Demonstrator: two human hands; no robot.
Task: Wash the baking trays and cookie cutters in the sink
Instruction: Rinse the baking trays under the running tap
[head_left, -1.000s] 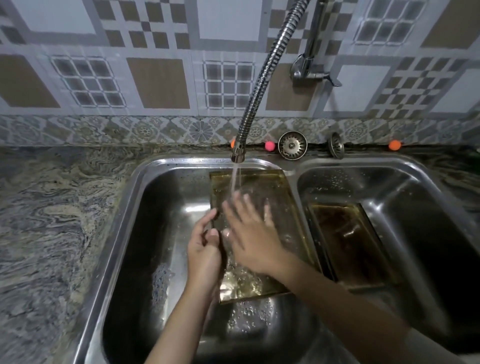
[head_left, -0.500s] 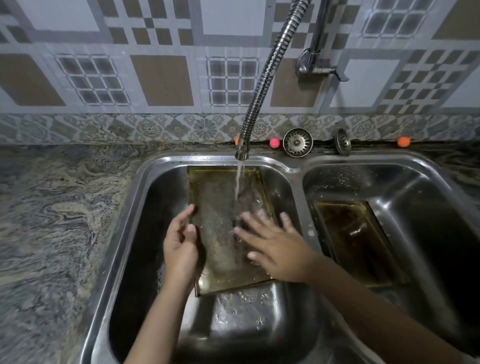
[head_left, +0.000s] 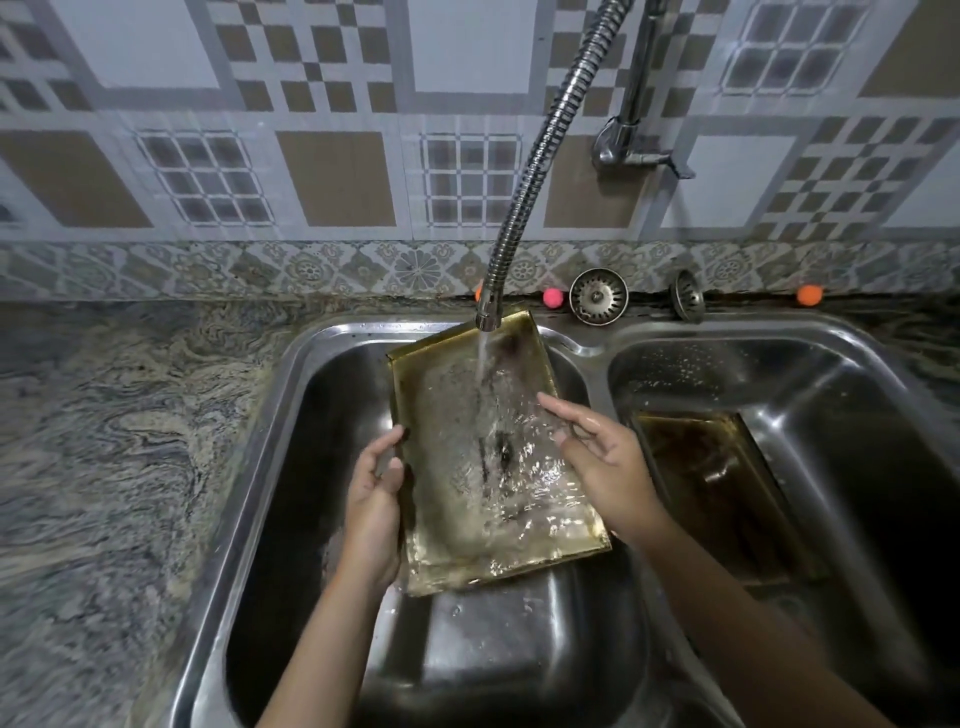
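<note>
A gold-coloured baking tray (head_left: 452, 415) slants in the left sink basin (head_left: 311, 467) under running water from the flexible faucet (head_left: 488, 312). My left hand (head_left: 371, 509) grips the tray's left edge, thumb on the rim. My right hand (head_left: 602, 457) is at the tray's right edge with fingers loosely spread; whether it touches the tray is unclear. A second baking tray (head_left: 717, 493), dark and stained, leans in the right basin. No cookie cutters are visible.
Two sink strainers (head_left: 598, 296) and small pink and orange balls (head_left: 552, 298) sit on the ledge behind the basins. Marbled countertop (head_left: 114, 441) stretches to the left. The tap handle (head_left: 639, 150) is mounted on the tiled wall.
My right hand has come off the tray's surface and drawn back to its right edge. The tray has shifted under the stream, and water sheets down over it.
</note>
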